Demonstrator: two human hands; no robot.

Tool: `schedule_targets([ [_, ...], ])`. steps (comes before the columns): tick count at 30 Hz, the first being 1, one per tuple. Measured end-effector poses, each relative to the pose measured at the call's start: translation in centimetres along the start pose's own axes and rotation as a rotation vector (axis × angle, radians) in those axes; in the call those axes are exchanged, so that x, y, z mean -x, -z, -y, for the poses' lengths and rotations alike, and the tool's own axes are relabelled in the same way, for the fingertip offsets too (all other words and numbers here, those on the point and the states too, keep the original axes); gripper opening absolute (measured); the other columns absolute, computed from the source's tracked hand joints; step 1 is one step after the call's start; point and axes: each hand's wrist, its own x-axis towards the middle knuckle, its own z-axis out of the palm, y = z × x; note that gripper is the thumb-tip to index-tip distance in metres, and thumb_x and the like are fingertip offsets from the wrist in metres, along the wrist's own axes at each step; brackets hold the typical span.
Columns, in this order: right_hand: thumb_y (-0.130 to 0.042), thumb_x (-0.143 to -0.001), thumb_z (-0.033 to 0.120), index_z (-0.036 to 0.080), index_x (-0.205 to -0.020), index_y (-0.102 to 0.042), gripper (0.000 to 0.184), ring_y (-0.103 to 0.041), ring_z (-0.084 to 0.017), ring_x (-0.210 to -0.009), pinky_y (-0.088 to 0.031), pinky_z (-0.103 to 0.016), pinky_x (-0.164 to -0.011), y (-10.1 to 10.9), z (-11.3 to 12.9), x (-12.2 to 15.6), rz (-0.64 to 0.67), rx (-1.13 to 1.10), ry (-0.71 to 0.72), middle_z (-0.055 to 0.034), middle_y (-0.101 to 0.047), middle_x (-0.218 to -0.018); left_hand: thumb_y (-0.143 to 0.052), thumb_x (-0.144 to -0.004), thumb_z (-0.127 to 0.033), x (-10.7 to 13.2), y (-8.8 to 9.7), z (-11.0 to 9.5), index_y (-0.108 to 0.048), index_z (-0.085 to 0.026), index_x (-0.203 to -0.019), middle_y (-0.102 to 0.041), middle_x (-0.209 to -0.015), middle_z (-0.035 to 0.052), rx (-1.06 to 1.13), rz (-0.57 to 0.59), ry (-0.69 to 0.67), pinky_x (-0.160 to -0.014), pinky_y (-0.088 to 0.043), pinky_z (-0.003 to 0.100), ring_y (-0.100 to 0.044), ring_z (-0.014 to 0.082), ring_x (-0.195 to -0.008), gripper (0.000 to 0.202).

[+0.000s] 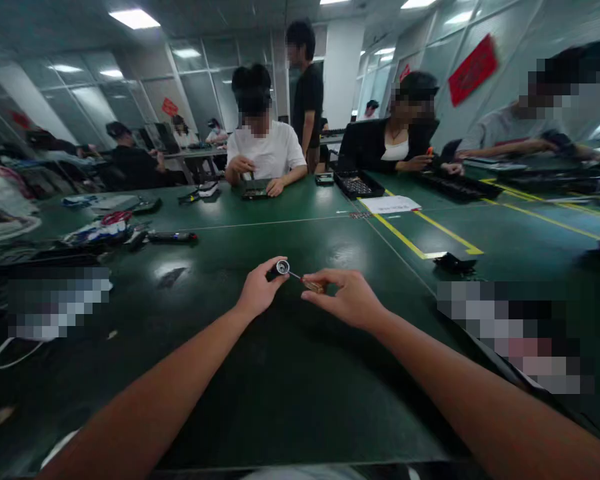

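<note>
My left hand (258,291) is closed around a small black cylindrical part (283,267), whose round, silvery open end faces me. What lies inside that end is too small to make out. In my right hand (347,297) is a screwdriver (313,286) with a reddish, see-through handle, pinched between thumb and fingers. Its thin metal shaft points left and its tip reaches the rim of the cylindrical part. Both hands are held above the middle of the green table (220,400).
Several people sit around the table; one opposite (264,147) handles a small board. A black tray of parts (359,185) lies at the back. Left are a dark tube-shaped tool (173,237) and a cluttered pile (105,227). A black object (455,263) lies right, near yellow tape lines (397,230).
</note>
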Motion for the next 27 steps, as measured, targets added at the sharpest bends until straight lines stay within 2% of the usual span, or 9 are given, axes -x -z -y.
schedule_targets([
  [5,-0.077,-0.082,0.033,0.021,-0.105,-0.076,0.026,-0.065,-0.013,-0.067,-0.050,-0.026,-0.066,0.06,0.27,0.16,0.095,0.049,0.015,0.0008,-0.072,-0.077,-0.071,-0.085,-0.018,0.03,-0.02,0.11,-0.068,-0.022,-0.123,-0.068,-0.128,0.0061,0.001,0.009,-0.025,-0.113,-0.042,0.043,-0.061,0.0244,-0.123,0.039],
  [8,-0.077,-0.082,0.034,0.022,-0.107,-0.076,0.027,-0.066,-0.013,-0.069,-0.051,-0.026,-0.067,0.10,0.55,0.14,0.106,0.061,0.013,-0.0002,-0.074,-0.080,-0.072,-0.084,-0.017,0.03,0.06,0.27,-0.069,-0.023,-0.123,-0.069,-0.128,0.0062,-0.003,0.014,-0.039,-0.112,-0.043,0.043,-0.061,0.0248,-0.123,0.039],
  [18,-0.067,-0.090,0.042,0.022,-0.110,-0.076,0.030,-0.066,-0.015,-0.065,-0.049,-0.028,-0.065,0.31,0.28,0.00,-0.118,0.216,-0.032,-0.0021,-0.076,-0.080,-0.077,-0.081,-0.016,0.31,0.17,-0.02,-0.071,-0.027,-0.120,-0.071,-0.122,0.0048,-0.058,0.059,-0.086,-0.108,-0.044,0.044,-0.062,0.0249,-0.118,0.041],
  [22,-0.067,-0.091,0.040,0.020,-0.106,-0.077,0.027,-0.065,-0.015,-0.065,-0.048,-0.028,-0.065,0.15,0.31,-0.12,-0.143,0.276,-0.028,-0.0027,-0.076,-0.080,-0.077,-0.082,-0.017,0.29,0.08,0.32,-0.071,-0.029,-0.121,-0.071,-0.120,0.0046,-0.065,0.063,-0.109,-0.107,-0.044,0.044,-0.062,0.0244,-0.116,0.041],
  [27,-0.063,-0.093,0.038,0.020,-0.103,-0.075,0.023,-0.062,-0.014,-0.067,-0.045,-0.028,-0.065,-0.14,0.99,-0.44,-0.098,0.368,0.037,-0.0036,-0.072,-0.083,-0.077,-0.081,-0.018,0.11,0.01,0.36,-0.071,-0.028,-0.120,-0.071,-0.121,0.0046,-0.059,0.049,-0.094,-0.108,-0.044,0.044,-0.062,0.0243,-0.116,0.041],
])
